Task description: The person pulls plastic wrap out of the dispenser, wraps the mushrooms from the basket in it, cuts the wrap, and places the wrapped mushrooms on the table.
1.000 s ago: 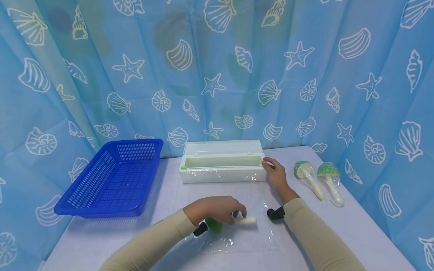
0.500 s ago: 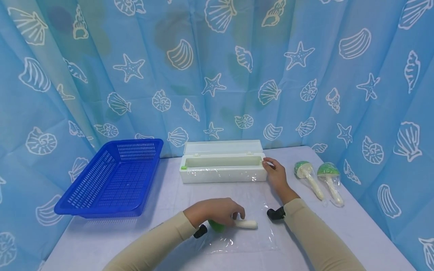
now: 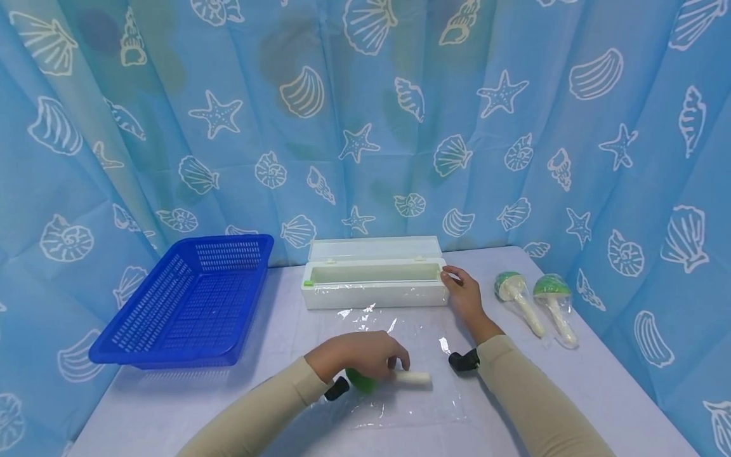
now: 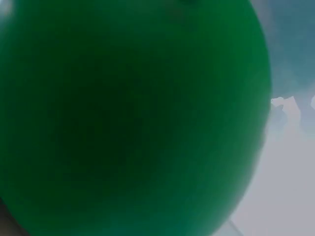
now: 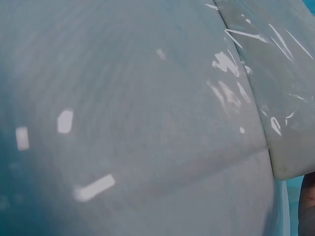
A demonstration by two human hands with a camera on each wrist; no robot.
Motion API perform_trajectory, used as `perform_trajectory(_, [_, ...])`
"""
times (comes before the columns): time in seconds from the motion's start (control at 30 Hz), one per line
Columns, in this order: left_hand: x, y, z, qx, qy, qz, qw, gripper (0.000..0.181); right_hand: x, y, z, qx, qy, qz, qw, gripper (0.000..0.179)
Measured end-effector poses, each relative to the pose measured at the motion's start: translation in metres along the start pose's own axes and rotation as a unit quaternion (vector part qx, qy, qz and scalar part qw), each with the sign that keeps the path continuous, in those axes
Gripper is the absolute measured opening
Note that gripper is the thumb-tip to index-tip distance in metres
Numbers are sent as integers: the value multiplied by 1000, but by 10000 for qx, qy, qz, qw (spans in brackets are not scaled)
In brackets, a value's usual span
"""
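Note:
In the head view my left hand [image 3: 371, 354] holds a toy mushroom lying on its side, its green cap [image 3: 360, 382] toward the left and white stem [image 3: 414, 377] toward the right. That cap [image 4: 138, 118] fills most of the left wrist view. Beneath it spreads a sheet of clear cling film [image 3: 417, 409], reaching back to a long white cling film dispenser [image 3: 374, 297] with its lid tipped back. My right hand [image 3: 465, 297] grips the dispenser's right end. The right wrist view has the dispenser's corner [image 5: 290, 164] and shiny film over the cloth.
A blue perforated basket [image 3: 171, 355] stands at the left. Two film-wrapped mushrooms, a left one [image 3: 525, 304] and a right one [image 3: 556, 308], lie at the right. A blue seashell curtain [image 3: 365, 184] hangs behind the white-covered table [image 3: 605, 406].
The left hand and mushroom shifted slightly toward me, then back a little. Bright creases now show in the film just in front of the dispenser. The right hand has stayed in place.

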State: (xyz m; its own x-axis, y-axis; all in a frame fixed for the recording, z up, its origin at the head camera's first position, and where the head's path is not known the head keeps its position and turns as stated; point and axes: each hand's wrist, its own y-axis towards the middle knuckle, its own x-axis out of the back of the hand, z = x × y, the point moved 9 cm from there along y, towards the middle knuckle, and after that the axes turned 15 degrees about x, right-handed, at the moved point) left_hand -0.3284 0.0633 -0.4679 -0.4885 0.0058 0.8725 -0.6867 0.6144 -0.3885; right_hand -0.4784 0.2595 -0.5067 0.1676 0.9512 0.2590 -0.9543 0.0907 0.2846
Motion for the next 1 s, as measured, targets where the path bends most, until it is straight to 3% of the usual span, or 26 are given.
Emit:
perform_trajectory(0.13, [3, 0, 8, 242, -140, -1, 9996, 24, -2, 1, 3, 20, 36, -9, 10000, 50])
perform_trajectory(0.27, [-10, 2, 10, 199, -183, 179, 9995, 22, -2, 0, 6, 16, -2, -14, 10000, 49])
perform_trajectory(0.4, [-13, 4, 8, 24, -151, 108, 9998, 24, -2, 0, 7, -15, 30, 9, 10000, 48])
perform_trajectory(0.6, [-17, 3, 7, 246, -359, 264, 9987, 25, -2, -1, 5, -56, 91, 9, 9999, 49])
perform_trajectory(0.8, [-12, -1, 6, 263, -254, 164, 9992, 26, 0, 0, 2, -48, 77, -33, 10000, 49])
perform_trajectory(1.0, [-8, -2, 7, 190, -432, 190, 9987, 28, 0, -1, 1, -119, 34, 20, 9999, 50])
